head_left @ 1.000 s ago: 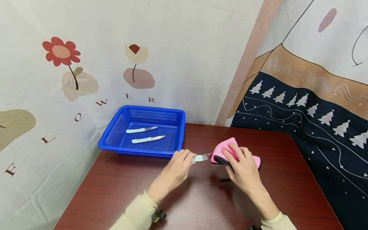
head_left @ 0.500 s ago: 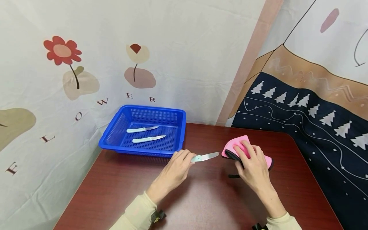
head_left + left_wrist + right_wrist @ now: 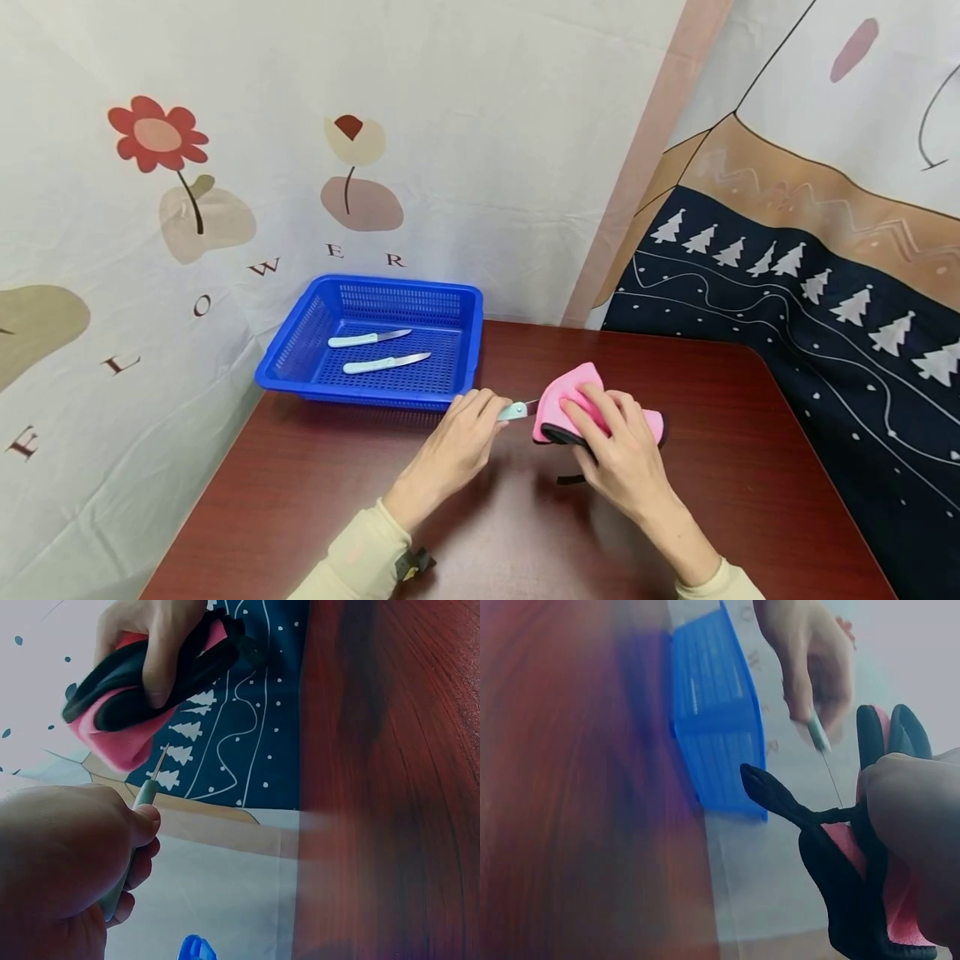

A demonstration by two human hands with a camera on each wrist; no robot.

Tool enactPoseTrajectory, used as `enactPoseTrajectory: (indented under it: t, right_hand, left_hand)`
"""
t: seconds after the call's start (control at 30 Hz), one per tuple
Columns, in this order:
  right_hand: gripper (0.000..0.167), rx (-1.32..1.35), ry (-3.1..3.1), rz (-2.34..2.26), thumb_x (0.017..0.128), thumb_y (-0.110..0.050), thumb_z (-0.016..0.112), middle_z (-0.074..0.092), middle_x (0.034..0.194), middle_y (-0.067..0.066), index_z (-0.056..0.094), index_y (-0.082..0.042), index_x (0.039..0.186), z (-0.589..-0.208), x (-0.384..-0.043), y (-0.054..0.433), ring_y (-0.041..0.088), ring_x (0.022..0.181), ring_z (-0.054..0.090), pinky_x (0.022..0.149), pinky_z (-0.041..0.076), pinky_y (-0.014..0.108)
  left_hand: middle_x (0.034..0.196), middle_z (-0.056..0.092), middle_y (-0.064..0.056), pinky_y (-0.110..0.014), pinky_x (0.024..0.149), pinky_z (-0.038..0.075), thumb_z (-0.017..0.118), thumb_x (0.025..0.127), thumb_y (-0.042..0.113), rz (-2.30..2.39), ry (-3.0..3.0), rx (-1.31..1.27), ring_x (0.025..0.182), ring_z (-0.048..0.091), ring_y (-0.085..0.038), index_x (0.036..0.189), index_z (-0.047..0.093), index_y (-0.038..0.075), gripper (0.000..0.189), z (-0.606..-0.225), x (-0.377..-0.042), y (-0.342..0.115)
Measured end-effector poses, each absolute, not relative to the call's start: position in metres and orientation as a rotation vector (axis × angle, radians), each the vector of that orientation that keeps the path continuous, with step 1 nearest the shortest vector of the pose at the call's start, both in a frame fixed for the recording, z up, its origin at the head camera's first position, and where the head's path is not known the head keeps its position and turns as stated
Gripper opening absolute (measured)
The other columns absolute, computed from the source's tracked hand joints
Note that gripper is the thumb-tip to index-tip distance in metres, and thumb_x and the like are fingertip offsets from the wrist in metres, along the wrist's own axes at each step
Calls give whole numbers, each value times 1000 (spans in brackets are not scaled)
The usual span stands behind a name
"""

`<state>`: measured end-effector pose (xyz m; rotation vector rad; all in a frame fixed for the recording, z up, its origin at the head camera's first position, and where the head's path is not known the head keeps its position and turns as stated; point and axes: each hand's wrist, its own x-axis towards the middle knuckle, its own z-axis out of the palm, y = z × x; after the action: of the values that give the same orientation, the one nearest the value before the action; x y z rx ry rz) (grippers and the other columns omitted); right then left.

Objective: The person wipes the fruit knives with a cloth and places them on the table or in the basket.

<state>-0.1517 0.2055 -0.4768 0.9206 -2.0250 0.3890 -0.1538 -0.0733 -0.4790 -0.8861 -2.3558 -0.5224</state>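
My left hand (image 3: pixel 457 442) grips the pale green handle of a small knife (image 3: pixel 514 411), its blade pointing right. In my right hand (image 3: pixel 618 450) is a folded pink cloth (image 3: pixel 564 400) with black edging, pinched between thumb and fingers. The cloth covers most of the blade in the head view. In the right wrist view a black loop hangs off the cloth (image 3: pixel 844 847), and the thin blade reaches the cloth's edge. Both hands are held above the table. The left wrist view has the knife handle (image 3: pixel 145 796) in the left fist, below the cloth (image 3: pixel 124 739).
A blue plastic basket (image 3: pixel 300 388) stands at the back left of the dark red wooden table (image 3: pixel 517 533). Inside it lie two similar knives, an upper knife (image 3: pixel 369 339) and a lower knife (image 3: pixel 386 363). Printed fabric (image 3: pixel 495 150) hangs behind the table.
The cloth slid right along the blade, off its tip, baring it half a second ago. Since then my right hand has brought it back left over the blade. My left hand barely moved.
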Motion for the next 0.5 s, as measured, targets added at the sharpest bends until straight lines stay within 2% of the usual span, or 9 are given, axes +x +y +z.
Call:
enactPoseTrajectory:
  t: [0.13, 0.27, 0.37, 0.5]
  right_hand:
    - [41, 1002, -1992, 370, 102, -19, 58, 73, 142, 20, 78, -11, 137, -478, -147, 193, 41, 107, 62, 87, 55, 53]
    - [44, 1055, -2000, 348, 95, -16, 66, 73, 142, 19, 77, -12, 138, -477, -142, 185, 40, 108, 62, 88, 57, 52]
    - [53, 1076, -2039, 330, 86, -15, 73, 73, 143, 18, 76, -13, 139, -478, -140, 182, 39, 109, 63, 89, 58, 52]
    - [56, 1075, -2090, 303, 83, -13, 79, 73, 143, 18, 76, -14, 139, -479, -140, 183, 39, 111, 64, 91, 59, 51]
  left_hand:
    - [99, 67, -1, -32, 77, 47, 73, 108, 15, -525, -2355, -882, 91, 63, -19, 119, 70, 8, 13, -478, -154, -72]
    - [98, 67, 0, -32, 77, 47, 72, 109, 15, -518, -2354, -879, 91, 63, -19, 118, 71, 8, 11, -475, -153, -71]
    - [99, 68, -1, -32, 78, 48, 73, 108, 13, -515, -2352, -887, 92, 64, -19, 119, 71, 8, 11, -473, -152, -71]
    - [100, 69, -1, -32, 79, 49, 75, 105, 10, -524, -2336, -906, 93, 65, -19, 119, 72, 7, 14, -474, -153, -71]
